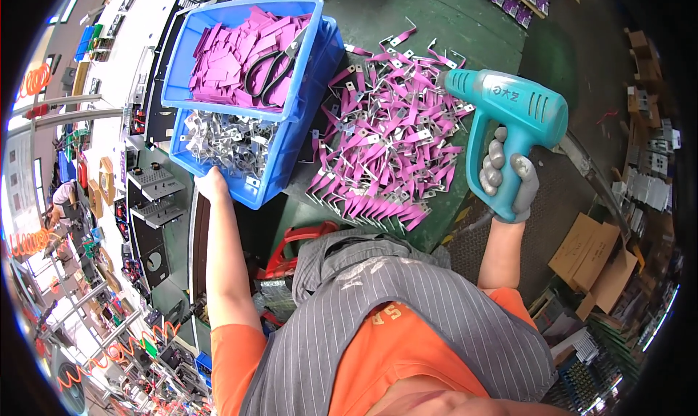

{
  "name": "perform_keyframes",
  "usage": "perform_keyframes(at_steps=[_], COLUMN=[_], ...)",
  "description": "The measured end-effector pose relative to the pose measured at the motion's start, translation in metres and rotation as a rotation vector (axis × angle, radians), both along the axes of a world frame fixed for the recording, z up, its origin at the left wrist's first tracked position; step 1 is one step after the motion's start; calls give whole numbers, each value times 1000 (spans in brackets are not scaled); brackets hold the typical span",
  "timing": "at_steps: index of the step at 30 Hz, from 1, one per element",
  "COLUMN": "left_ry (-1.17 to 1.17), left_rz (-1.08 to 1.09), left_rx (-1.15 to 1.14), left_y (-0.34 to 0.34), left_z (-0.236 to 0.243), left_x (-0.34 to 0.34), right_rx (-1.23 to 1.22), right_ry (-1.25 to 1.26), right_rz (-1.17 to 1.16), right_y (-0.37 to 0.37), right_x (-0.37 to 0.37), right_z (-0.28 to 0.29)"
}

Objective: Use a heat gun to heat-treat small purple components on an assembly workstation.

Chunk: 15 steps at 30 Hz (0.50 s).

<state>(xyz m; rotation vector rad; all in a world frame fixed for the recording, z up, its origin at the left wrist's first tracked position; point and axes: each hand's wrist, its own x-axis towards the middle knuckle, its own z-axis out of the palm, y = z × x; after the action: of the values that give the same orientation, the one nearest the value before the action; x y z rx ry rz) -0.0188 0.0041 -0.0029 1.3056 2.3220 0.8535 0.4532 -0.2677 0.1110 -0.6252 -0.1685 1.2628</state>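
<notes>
If the heat gun, gripped by the closed fingers of the right hand, blows too long near the purple-sleeved metal strips heaped on the green table, sleeves could scorch; whether the fingers of the left hand grip the lower blue bin cannot be told.

And here's the right hand, gray-gloved, fingers wrapped round a teal heat gun, nozzle facing a big heap of purple-sleeved metal strips on the green counter! Over on the left, the bare left hand meets the near edge of a blue bin of shiny metal pieces; overlapping it above, another blue bin carries flat purple sleeves and black-handled scissors.
</notes>
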Motion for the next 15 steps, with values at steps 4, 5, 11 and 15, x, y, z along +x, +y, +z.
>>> perform_keyframes(at_steps=[4, 5, 11, 15], left_ry=[-5, 6, 11, 28], left_rz=[-1, -1, -7, -16], left_rx=[-20, -16, 92, 114], left_y=[0, 1, 2, 4], left_z=[3, 0, -19, -19], left_x=[4, 1, -13, -11], right_rx=[-6, -20, -34, -142], right_ry=[26, 14, -94, -99], right_rz=[57, 66, 115, 132], right_y=[6, 10, 46, 63], right_x=[-2, -3, -1, 5], right_z=[-3, -3, -4, -9])
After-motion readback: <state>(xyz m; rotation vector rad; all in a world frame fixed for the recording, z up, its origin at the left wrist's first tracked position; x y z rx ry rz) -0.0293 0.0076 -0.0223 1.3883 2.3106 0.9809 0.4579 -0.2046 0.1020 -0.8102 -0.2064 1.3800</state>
